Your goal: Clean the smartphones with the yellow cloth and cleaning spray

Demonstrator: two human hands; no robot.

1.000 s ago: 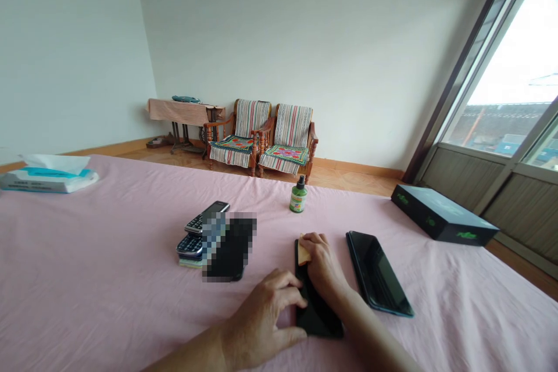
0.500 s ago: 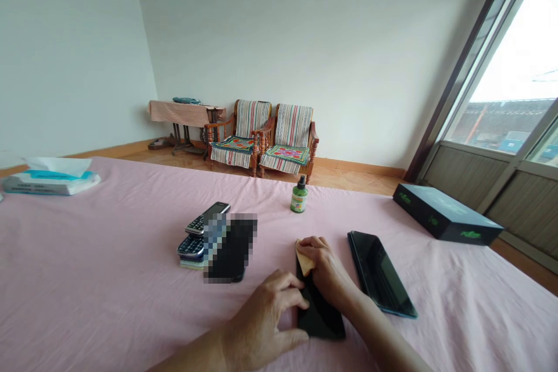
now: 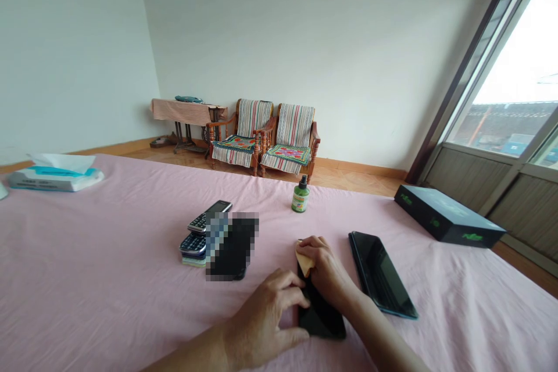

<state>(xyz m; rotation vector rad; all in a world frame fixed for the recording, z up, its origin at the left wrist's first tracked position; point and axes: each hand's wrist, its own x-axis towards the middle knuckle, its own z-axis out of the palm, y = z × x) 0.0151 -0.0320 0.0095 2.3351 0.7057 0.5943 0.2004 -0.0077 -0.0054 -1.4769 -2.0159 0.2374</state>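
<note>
A black smartphone (image 3: 321, 317) lies screen-up on the pink cloth in front of me. My left hand (image 3: 268, 317) holds its left edge down, with curled fingertips on the glass and the thumb by the near left corner. Pinched in my right hand (image 3: 321, 261) is a yellowish wiping cloth (image 3: 304, 261), pressed against the phone's far end. That end is mostly hidden under the hand. Just right of my right forearm lies a larger dark phone (image 3: 383, 276), also flat on the fabric.
Left of my hands, several stacked keypad phones (image 3: 194, 242) lean near a partly pixelated black phone (image 3: 235, 250). A green spray bottle (image 3: 300, 195) stands beyond. A black box (image 3: 449, 215) is at right, a tissue pack (image 3: 56, 177) far left. Two wooden chairs (image 3: 288, 136) stand behind.
The view has shifted very slightly. Both hands, the wiping cloth and the phone keep nearly the same places.
</note>
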